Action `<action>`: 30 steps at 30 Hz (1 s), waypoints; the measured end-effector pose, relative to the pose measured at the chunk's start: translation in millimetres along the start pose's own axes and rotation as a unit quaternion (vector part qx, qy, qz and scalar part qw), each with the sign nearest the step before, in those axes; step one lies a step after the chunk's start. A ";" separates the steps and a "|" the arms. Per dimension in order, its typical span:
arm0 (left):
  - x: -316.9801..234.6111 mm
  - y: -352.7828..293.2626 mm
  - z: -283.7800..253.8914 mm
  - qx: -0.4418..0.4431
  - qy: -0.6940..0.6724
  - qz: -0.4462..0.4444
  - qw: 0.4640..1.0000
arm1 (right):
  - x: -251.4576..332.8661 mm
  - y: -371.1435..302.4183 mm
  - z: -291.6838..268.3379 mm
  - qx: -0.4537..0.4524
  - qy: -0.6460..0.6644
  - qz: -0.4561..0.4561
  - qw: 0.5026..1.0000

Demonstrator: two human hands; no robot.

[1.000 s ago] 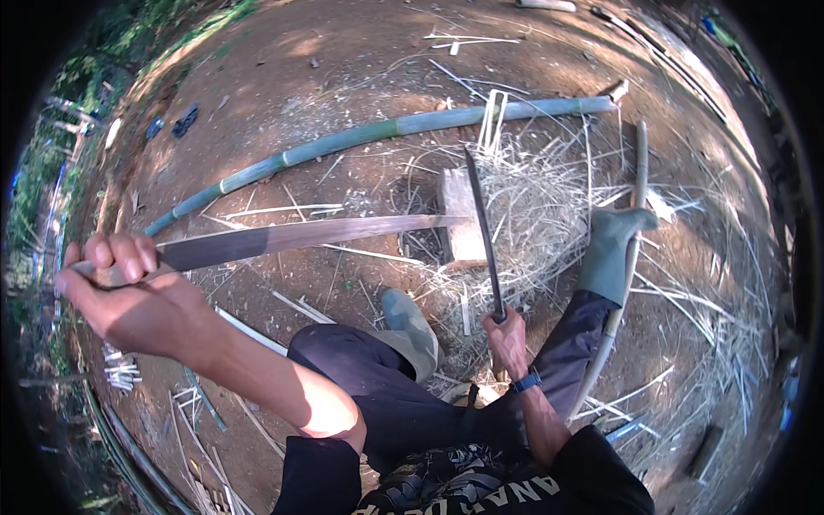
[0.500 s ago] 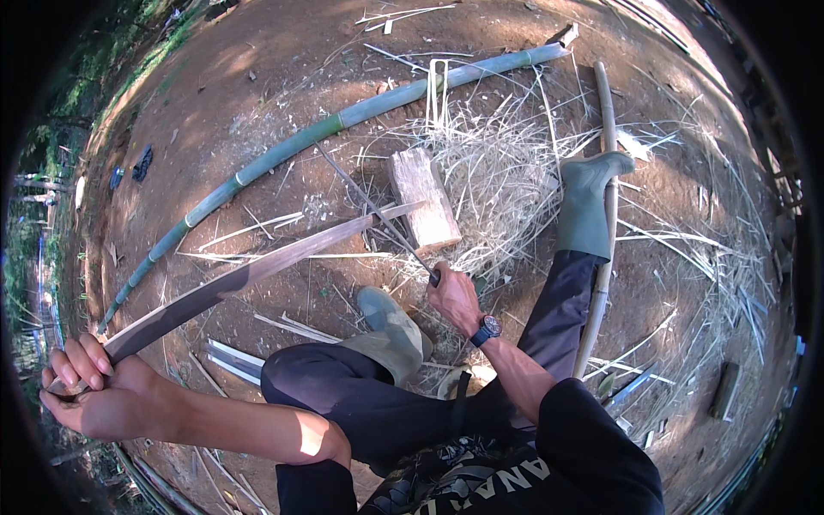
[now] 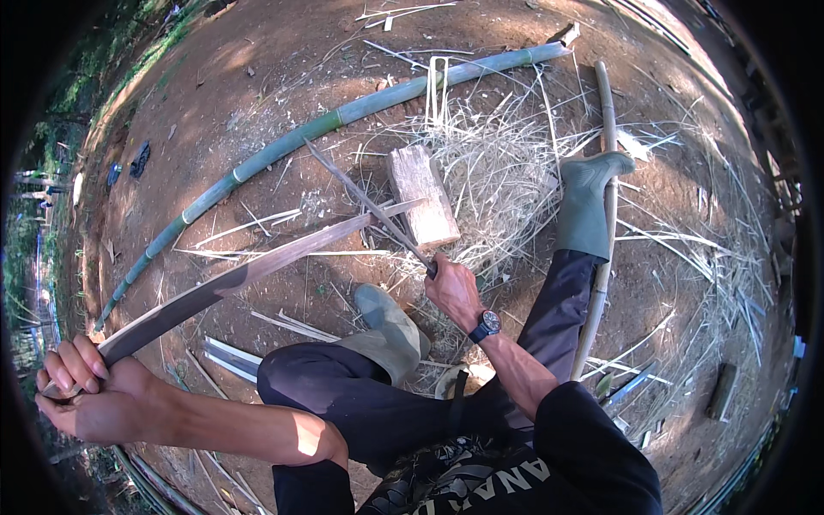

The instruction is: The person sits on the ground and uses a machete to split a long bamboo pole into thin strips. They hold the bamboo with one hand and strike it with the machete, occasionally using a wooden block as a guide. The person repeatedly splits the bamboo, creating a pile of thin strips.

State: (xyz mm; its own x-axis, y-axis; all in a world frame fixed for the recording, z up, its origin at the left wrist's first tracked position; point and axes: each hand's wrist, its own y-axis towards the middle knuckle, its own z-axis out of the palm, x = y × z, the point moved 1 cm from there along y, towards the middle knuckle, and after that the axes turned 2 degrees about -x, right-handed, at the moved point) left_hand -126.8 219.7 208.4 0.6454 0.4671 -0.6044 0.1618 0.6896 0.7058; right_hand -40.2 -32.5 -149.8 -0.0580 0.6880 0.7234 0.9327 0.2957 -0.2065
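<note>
My left hand (image 3: 94, 390) is closed round the near end of a long split bamboo strip (image 3: 257, 270) at the lower left. The strip slants up to the right, and its far tip rests against a wooden block (image 3: 422, 193) on the ground. A machete (image 3: 354, 190) is in my right hand (image 3: 455, 292), whose fingers wrap its dark handle just below the block. Its narrow blade points up and left, crossing the strip close to the block; whether the edge touches the strip, I cannot tell.
Behind the block, a green bamboo pole (image 3: 309, 129) curves across the ground. A heap of pale shavings (image 3: 506, 172) lies right of the block. My booted leg (image 3: 585, 210) stretches over a thin pole (image 3: 592, 309). Split strips (image 3: 232, 359) lie by my bent knee.
The machete blade has turned so more of its flat side shows, and its tip has shifted slightly left and up. My left hand and the strip have moved slightly left.
</note>
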 end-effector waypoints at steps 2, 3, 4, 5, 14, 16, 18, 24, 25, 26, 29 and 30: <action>0.1 3.2 -6.9 0.015 -0.010 -0.004 1.000 | 11.2 -8.6 -0.7 -0.002 0.012 -0.019 1.000; 0.6 4.0 -9.5 0.016 -0.019 -0.006 1.000 | 13.7 -8.2 -3.3 -0.002 0.006 -0.010 1.000; -0.1 5.3 -9.7 0.018 -0.032 -0.007 0.999 | 4.3 -4.6 0.3 0.001 0.005 0.012 1.000; -0.8 4.2 -5.5 0.002 -0.018 -0.007 1.000 | -16.1 1.7 7.0 0.002 0.003 0.035 0.999; -0.5 10.7 -12.1 0.048 -0.037 -0.004 0.998 | -44.5 6.6 13.6 0.002 -0.011 0.050 0.999; -2.9 1.2 5.5 -0.021 0.032 0.012 0.999 | -59.0 13.1 19.9 0.002 -0.013 0.059 0.998; -6.6 -7.9 24.8 -0.051 0.076 0.020 0.996 | -95.4 20.8 31.6 -0.015 -0.011 0.094 0.995; -0.9 15.3 -24.8 0.100 -0.045 -0.005 0.994 | -77.6 20.4 32.6 -0.008 -0.020 0.067 0.997; -0.9 16.1 -24.9 0.089 -0.035 -0.004 0.995 | -81.9 20.7 35.9 -0.015 -0.021 0.070 0.997; -0.4 15.4 -19.3 0.078 -0.028 -0.005 0.997 | -93.6 22.0 39.9 -0.026 -0.024 0.074 0.997; -1.8 -0.5 9.3 -0.022 0.044 0.011 0.999 | -141.2 28.7 46.5 -0.016 -0.054 0.134 0.989; -0.6 5.5 0.6 0.001 0.033 0.010 0.999 | -143.0 30.7 44.8 -0.005 -0.067 0.137 0.988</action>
State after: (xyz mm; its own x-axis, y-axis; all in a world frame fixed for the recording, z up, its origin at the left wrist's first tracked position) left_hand -125.8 222.8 212.8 0.5976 0.5159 -0.6137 0.1515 0.6790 0.7184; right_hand -19.2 -92.1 -289.1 0.1506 0.8231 0.5475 0.9235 0.0804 -0.3750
